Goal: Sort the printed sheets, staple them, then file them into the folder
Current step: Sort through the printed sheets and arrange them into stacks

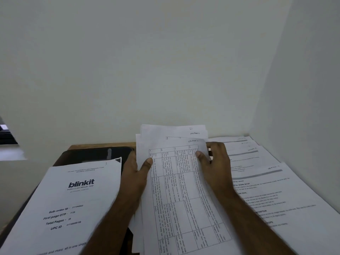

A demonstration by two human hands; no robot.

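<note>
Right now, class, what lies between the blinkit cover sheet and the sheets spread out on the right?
In the head view: the held stack of sheets, gripped by the left hand and right hand.

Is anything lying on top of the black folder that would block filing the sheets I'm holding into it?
Yes. The blinkit cover sheet lies across the near part of the black folder, at the left of the desk. Both hands, left hand and right hand, hold the stack of printed sheets just right of it.
</note>
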